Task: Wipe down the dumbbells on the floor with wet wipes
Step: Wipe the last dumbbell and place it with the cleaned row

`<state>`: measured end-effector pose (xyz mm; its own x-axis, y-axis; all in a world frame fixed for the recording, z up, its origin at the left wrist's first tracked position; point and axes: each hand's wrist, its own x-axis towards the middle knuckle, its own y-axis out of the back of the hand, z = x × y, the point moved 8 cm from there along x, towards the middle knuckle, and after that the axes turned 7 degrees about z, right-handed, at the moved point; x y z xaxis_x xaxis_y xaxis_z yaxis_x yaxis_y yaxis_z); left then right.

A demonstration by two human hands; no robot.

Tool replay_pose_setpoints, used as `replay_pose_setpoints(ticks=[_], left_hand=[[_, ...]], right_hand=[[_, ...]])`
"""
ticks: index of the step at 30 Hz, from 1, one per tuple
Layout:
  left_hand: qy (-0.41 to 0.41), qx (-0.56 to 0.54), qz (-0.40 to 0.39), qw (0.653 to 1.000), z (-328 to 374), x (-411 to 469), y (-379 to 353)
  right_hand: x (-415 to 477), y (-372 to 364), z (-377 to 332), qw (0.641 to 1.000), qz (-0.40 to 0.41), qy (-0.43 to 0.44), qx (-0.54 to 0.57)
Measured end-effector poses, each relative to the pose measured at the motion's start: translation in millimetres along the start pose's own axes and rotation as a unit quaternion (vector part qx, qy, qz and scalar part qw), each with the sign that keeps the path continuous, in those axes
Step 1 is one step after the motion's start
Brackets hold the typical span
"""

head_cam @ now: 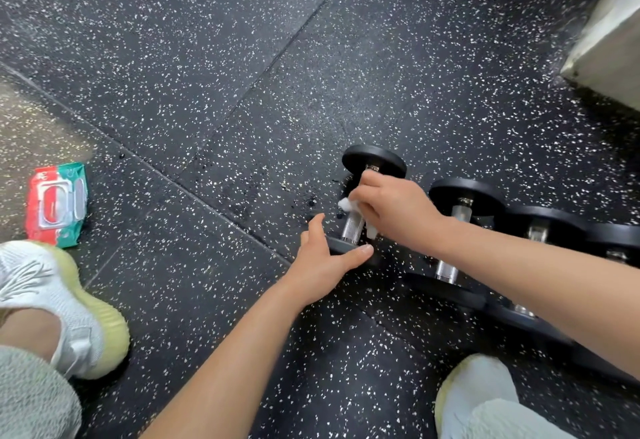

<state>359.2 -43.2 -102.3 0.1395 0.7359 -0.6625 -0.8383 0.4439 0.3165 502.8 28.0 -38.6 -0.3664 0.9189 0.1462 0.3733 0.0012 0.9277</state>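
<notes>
A: What lay at the far left?

B: A red and green wet wipes pack sat flat on the speckled black rubber floor, well apart from both hands. Just below it was the person's left shoe, white with a pale yellow sole.

A: And toward the middle?

B: The left hand reached in with its fingers spread wide, holding nothing. Its thumb rested on the near black plate of the first dumbbell, and its fingers pointed up beside the plate's left edge.

A: Where was the wipe?

B: The right hand was curled around a white wet wipe, pressing it against the upper part of that dumbbell's knurled steel handle. The handle's lower part showed bare between the two hands.

A: What was further right?

B: A row of more dumbbells lay side by side, close together, partly hidden under the right forearm. The right shoe sat below them. A pale block's corner stood at the upper right. Open floor stretched above and left of the first dumbbell.
</notes>
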Motion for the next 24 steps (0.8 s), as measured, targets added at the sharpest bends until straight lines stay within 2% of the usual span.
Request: replay_pose_setpoints(ticks=[3, 5, 11, 16, 24], left_hand=[[0.008, -0.017, -0.007, 1.0, 0, 1, 1], [0.011, -0.022, -0.008, 1.0, 0, 2, 3], [0.013, -0.028, -0.015, 0.999, 0, 4, 0], [-0.004, 0.0, -0.004, 1.0, 4, 1, -7], [-0.012, 0.041, -0.005, 0.999, 9, -4, -13]], right_hand=[[11, 2, 17, 0.997, 0.026, -0.057, -0.053], [8, -5, 11, 0.996, 0.013, -0.059, -0.059], [-15, -8, -8, 0.999, -0.03, 0.037, -0.019], [10, 3, 21, 0.99, -0.027, -0.039, -0.129], [-17, -5, 0, 0.983, -0.064, 0.083, -0.152]])
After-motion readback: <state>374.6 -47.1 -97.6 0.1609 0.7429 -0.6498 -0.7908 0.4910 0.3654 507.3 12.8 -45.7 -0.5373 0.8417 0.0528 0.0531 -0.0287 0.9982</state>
